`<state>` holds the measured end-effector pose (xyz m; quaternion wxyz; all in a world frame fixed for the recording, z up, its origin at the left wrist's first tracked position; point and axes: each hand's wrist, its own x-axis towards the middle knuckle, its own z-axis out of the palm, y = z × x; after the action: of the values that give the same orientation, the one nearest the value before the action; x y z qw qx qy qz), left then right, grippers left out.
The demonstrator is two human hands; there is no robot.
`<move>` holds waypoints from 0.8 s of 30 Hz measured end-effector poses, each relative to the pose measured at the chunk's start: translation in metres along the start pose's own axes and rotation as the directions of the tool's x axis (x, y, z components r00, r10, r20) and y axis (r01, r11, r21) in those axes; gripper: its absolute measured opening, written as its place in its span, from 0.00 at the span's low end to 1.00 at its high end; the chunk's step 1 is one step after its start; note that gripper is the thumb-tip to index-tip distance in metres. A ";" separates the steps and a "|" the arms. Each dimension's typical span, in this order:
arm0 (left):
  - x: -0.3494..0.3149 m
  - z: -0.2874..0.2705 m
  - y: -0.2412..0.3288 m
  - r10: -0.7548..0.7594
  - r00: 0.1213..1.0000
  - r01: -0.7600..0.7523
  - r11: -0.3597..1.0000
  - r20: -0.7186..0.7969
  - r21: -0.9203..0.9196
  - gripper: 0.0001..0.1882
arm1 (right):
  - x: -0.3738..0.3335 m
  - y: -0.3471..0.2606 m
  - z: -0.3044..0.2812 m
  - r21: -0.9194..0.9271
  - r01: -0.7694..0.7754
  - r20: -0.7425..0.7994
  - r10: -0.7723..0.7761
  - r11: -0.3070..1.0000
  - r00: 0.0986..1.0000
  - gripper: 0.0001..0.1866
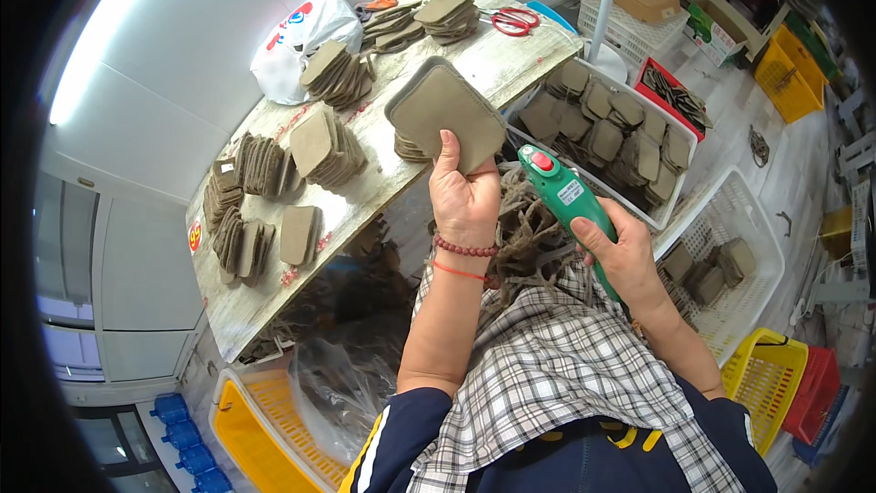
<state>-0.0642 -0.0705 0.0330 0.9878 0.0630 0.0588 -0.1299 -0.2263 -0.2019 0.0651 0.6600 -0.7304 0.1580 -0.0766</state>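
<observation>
My left hand (467,192) is closed on an olive-tan fabric pad (445,110), square with rounded corners and a stitched-looking edge, the thumb lying over its near corner. In my right hand (628,254) is a green handheld power tool (564,190) with a red switch and a white label. The tool's upper end points toward the pad and stays a little apart from it. Below the two hands, a heap of loose brown-grey fabric strips (529,236) lies over the checked apron (566,338). Stacks of similar pads (324,146) stand on the table left of the held pad.
The worn table (265,310) also bears red-handled scissors (514,22), an orange-handled tool (380,3) and a white plastic bag (306,46). On the right, white crates (744,210) hold more pads, near a pole (606,9). Yellow baskets (766,383) and a red one (812,393) stand lower right.
</observation>
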 end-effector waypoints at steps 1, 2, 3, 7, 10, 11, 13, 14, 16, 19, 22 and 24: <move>-0.001 -0.001 -0.002 -0.004 1.000 0.004 1.000 0.002 0.016 0.17 | -0.001 -0.003 0.000 -0.003 -0.003 0.003 0.003 1.000 1.000 0.23; -0.002 -0.003 -0.004 -0.009 1.000 0.009 0.999 0.001 0.032 0.17 | -0.002 -0.005 -0.001 -0.005 -0.008 0.003 0.008 1.000 1.000 0.23; -0.003 -0.005 -0.005 -0.013 1.000 0.013 0.999 0.000 0.048 0.17 | -0.003 -0.005 -0.001 -0.002 -0.005 0.000 0.005 1.000 1.000 0.23; -0.010 -0.009 -0.010 -0.039 0.999 0.040 0.995 -0.010 0.095 0.18 | -0.002 -0.005 -0.002 0.022 0.003 -0.020 -0.003 1.000 1.000 0.24; -0.015 -0.014 -0.014 -0.067 0.998 0.066 0.985 0.000 0.156 0.19 | 0.000 -0.003 -0.004 0.015 0.035 -0.040 -0.034 0.999 0.999 0.24; -0.018 -0.015 -0.015 -0.081 0.997 0.080 0.982 -0.001 0.172 0.19 | 0.001 -0.003 -0.004 0.007 0.049 -0.049 -0.048 0.999 0.998 0.24; -0.023 -0.017 -0.018 -0.110 0.994 0.108 0.973 -0.003 0.204 0.19 | 0.003 -0.004 -0.004 0.021 0.054 -0.068 -0.052 0.998 0.996 0.24; -0.027 -0.018 -0.020 -0.114 0.993 0.105 0.968 0.025 0.229 0.20 | 0.003 -0.005 -0.004 0.029 0.057 -0.076 -0.055 0.998 0.996 0.24; -0.032 -0.023 -0.021 -0.149 0.989 0.145 0.963 -0.003 0.229 0.20 | 0.005 -0.007 -0.007 0.023 0.047 -0.067 -0.045 0.999 0.997 0.24; -0.042 -0.023 -0.022 -0.195 0.981 0.188 0.946 -0.001 0.266 0.19 | 0.007 -0.012 -0.011 0.021 0.041 -0.058 -0.040 0.999 0.998 0.24; -0.048 -0.025 -0.017 -0.251 0.968 0.232 0.915 0.017 0.329 0.19 | 0.008 -0.015 -0.018 0.032 0.023 -0.027 -0.022 0.999 0.999 0.24; -0.048 -0.029 -0.009 -0.272 0.961 0.231 0.887 0.048 0.400 0.19 | 0.007 -0.016 -0.025 0.016 0.007 0.005 -0.007 1.000 1.000 0.24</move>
<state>-0.1158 -0.0630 0.0100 0.9318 0.2435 -0.0115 -0.2691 -0.2257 -0.2265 0.0831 0.6661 -0.7258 0.1531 -0.0782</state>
